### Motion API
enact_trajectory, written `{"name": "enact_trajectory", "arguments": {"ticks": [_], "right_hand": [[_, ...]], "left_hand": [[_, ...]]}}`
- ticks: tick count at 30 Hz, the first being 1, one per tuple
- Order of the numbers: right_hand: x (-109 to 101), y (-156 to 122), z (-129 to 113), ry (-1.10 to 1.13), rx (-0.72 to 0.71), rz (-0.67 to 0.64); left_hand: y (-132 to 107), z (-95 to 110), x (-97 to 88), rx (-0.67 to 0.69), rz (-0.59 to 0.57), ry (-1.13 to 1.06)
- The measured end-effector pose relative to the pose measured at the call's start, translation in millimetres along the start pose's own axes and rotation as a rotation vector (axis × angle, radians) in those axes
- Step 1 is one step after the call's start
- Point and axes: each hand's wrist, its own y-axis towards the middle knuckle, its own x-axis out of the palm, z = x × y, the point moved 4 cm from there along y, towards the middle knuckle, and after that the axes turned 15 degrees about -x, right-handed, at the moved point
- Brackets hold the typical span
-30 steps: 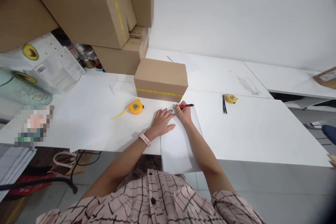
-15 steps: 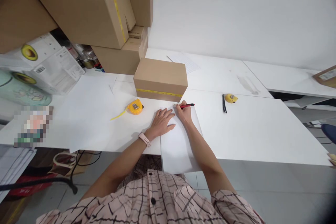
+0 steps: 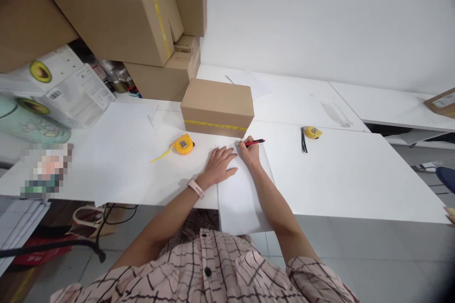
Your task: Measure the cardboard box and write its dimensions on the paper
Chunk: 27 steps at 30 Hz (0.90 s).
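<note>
My right hand (image 3: 250, 152) grips a red pen (image 3: 254, 142) with its tip on the top edge of a white sheet of paper (image 3: 241, 194) that overhangs the table's near edge. Flat on the sheet's left side lies my left hand (image 3: 219, 165), fingers spread, a pink watch on its wrist. Just beyond both hands stands a small brown cardboard box (image 3: 217, 106) with a yellow tape stretched along its front face. That tape runs from a yellow tape measure (image 3: 183, 145) lying left of my hands.
A second yellow tape measure (image 3: 312, 133) with a black strap lies to the right on the white table (image 3: 341, 175). Stacked cardboard boxes (image 3: 117, 19) and white avocado-printed boxes (image 3: 60, 85) crowd the back left. Another paper (image 3: 249, 83) lies behind the small box.
</note>
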Motion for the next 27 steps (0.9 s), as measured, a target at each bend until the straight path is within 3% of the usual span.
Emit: {"name": "enact_trajectory", "arguments": {"ticks": [27], "right_hand": [[-0.2, 0.6, 3.9, -0.018, -0.007, 0.019]], "left_hand": [[0.1, 1.3, -0.9, -0.005, -0.014, 0.002]]}}
